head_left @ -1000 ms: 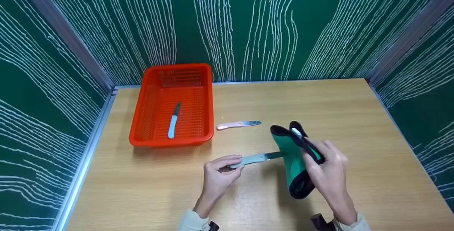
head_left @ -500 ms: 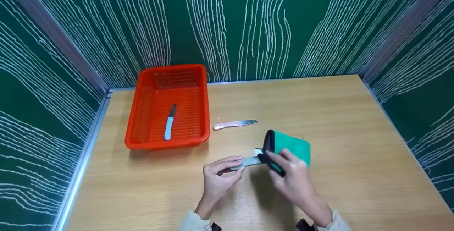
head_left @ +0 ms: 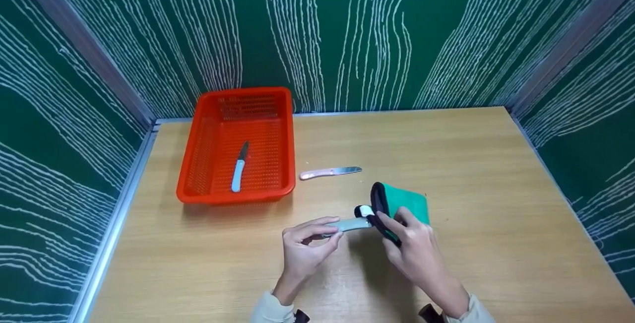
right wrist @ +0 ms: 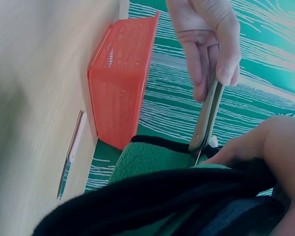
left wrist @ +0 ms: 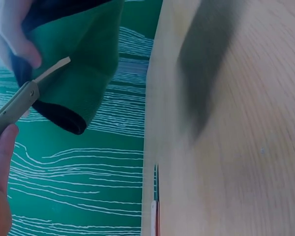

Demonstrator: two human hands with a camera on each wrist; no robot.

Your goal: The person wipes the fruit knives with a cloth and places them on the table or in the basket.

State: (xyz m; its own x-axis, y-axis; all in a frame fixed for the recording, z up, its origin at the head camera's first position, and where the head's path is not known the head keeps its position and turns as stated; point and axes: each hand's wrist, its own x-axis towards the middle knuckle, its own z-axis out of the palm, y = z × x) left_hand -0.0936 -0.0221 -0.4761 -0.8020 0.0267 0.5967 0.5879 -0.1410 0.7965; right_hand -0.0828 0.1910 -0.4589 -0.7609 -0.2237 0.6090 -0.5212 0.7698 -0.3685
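Observation:
Between thumb and fingers, my left hand pinches the handle of a folding knife with a pale green handle. Its blade shows against a green cloth with black edging in the left wrist view; in the head view the cloth's edge hides it. My right hand grips that folded cloth around the blade, above the table. A small white tag sticks out by the cloth's black edge. Beyond the hands, a pink-handled knife lies unfolded on the table.
An orange-red plastic basket stands at the back left, with a light-blue-handled knife lying unfolded inside. Green panels with white wavy lines rise behind the wooden table and at both sides.
My right hand has moved left with the cloth, bringing it from near the blade's tip to over the blade, and turned it. My left hand stays nearly in place with the knife.

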